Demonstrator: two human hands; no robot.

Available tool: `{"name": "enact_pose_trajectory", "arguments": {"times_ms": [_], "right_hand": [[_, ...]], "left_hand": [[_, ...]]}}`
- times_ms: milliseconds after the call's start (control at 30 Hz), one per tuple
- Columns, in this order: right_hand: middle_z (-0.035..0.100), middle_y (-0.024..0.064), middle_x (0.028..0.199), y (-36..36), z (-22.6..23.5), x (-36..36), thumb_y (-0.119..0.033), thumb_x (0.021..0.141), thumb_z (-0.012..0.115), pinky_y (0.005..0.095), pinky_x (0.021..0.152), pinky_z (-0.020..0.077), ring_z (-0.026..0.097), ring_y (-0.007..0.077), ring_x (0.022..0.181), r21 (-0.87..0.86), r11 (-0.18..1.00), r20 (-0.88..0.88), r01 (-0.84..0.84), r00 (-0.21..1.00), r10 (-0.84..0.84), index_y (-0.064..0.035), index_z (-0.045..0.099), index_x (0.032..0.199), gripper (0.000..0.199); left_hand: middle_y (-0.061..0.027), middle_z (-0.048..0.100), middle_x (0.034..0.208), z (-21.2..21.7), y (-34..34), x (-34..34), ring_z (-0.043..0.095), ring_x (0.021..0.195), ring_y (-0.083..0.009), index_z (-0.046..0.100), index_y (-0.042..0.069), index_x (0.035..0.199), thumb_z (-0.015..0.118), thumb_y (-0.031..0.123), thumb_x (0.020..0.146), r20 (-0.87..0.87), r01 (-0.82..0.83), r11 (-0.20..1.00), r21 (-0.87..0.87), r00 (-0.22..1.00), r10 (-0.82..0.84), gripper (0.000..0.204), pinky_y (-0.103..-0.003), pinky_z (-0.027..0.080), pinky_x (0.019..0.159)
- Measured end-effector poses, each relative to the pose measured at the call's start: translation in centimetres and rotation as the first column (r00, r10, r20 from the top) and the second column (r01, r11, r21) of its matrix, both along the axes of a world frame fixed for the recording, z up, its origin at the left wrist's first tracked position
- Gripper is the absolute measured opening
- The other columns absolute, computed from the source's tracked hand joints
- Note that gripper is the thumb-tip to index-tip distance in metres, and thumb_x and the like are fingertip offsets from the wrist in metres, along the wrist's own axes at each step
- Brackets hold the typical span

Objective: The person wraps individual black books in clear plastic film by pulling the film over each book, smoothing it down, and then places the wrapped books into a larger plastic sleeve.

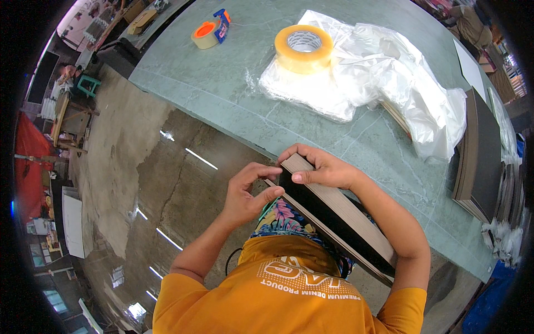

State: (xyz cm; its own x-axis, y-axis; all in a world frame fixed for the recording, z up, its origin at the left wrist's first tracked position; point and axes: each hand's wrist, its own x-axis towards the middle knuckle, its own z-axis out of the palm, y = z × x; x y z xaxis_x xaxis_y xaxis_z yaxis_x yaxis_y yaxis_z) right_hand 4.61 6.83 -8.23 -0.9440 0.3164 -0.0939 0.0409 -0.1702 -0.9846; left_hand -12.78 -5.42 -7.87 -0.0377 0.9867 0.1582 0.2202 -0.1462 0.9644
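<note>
I hold a thick stack of black boards point(345, 210) with layered grey-brown edges, tilted between my body and the table edge. My right hand point(320, 167) is closed over its upper corner, thumb on the black face and fingers over the far side. The stack parts into a thick upper bundle and a thinner lower layer, with a dark gap between. Closer to me on the left, my left hand point(250, 189) curls around the lower layer's corner, fingers and thumb on either side of it. My right forearm covers part of the stack.
On the grey-green table point(222, 83) lie a tape roll point(303, 47) over clear plastic bags point(384, 67) and a tape dispenser point(208, 34). More black boards point(481, 153) stand at the right edge. A person point(67, 75) sits near a green stool point(89, 84) at far left.
</note>
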Motion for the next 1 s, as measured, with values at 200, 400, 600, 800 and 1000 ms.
{"name": "enact_pose_trajectory", "arguments": {"times_ms": [200,400,600,800,1000], "right_hand": [[0.051,0.0046,0.1,0.0,0.2,0.0,-0.03,0.077,0.061,0.0263,0.084,0.0352,0.046,0.0132,0.095,0.048,0.999,0.012,0.009,1.0,-0.01,-0.0078,0.043,0.112,0.045],[0.051,0.0047,0.1,0.0,0.2,0.0,-0.032,0.076,0.062,0.0264,0.084,0.0351,0.046,0.0131,0.095,0.041,0.999,0.012,0.02,1.0,-0.021,-0.008,0.044,0.111,0.046],[0.051,0.0048,0.1,0.2,0.1,0.0,-0.032,0.076,0.062,0.0264,0.084,0.0354,0.046,0.0136,0.095,0.004,1.0,0.019,-0.003,1.0,0.003,-0.0073,0.044,0.111,0.046],[0.051,0.0044,0.1,0.2,0.2,0.1,-0.031,0.077,0.061,0.0261,0.085,0.0347,0.046,0.0133,0.095,0.005,1.0,0.023,-0.002,1.0,0.002,-0.0072,0.044,0.111,0.045],[0.051,0.004,0.101,0.1,0.0,0.0,-0.03,0.078,0.06,0.0263,0.086,0.0343,0.046,0.0127,0.096,0.048,0.998,-0.021,0.026,0.999,-0.025,-0.0065,0.043,0.112,0.045]], "left_hand": [[-0.0054,0.054,0.085,0.3,0.2,0.4,0.051,0.08,-0.0119,0.056,0.003,0.107,0.069,0.014,0.07,0.07,-0.042,0.999,-0.026,0.997,0.044,0.04,-0.023,0.041,0.072],[-0.0054,0.054,0.085,0.0,0.2,0.2,0.051,0.079,-0.0115,0.056,0.003,0.106,0.069,0.013,0.069,0.02,-0.02,1.0,0.0,1.0,0.02,0.041,-0.022,0.041,0.071],[-0.0049,0.052,0.089,-0.7,0.3,0.0,0.05,0.083,-0.0116,0.053,0.003,0.107,0.067,0.007,0.07,0.046,-0.011,0.997,0.076,0.999,0.007,0.04,-0.023,0.04,0.073],[-0.0045,0.05,0.089,0.0,0.3,1.1,0.048,0.083,-0.0102,0.049,0.001,0.111,0.063,0.003,0.073,0.351,0.028,0.991,-0.131,0.936,0.02,0.041,-0.022,0.039,0.073],[-0.0042,0.05,0.089,0.1,0.6,1.0,0.047,0.084,-0.0099,0.049,0.001,0.115,0.061,0.002,0.074,0.219,0.052,0.995,-0.089,0.975,-0.032,0.043,-0.022,0.039,0.073]]}}
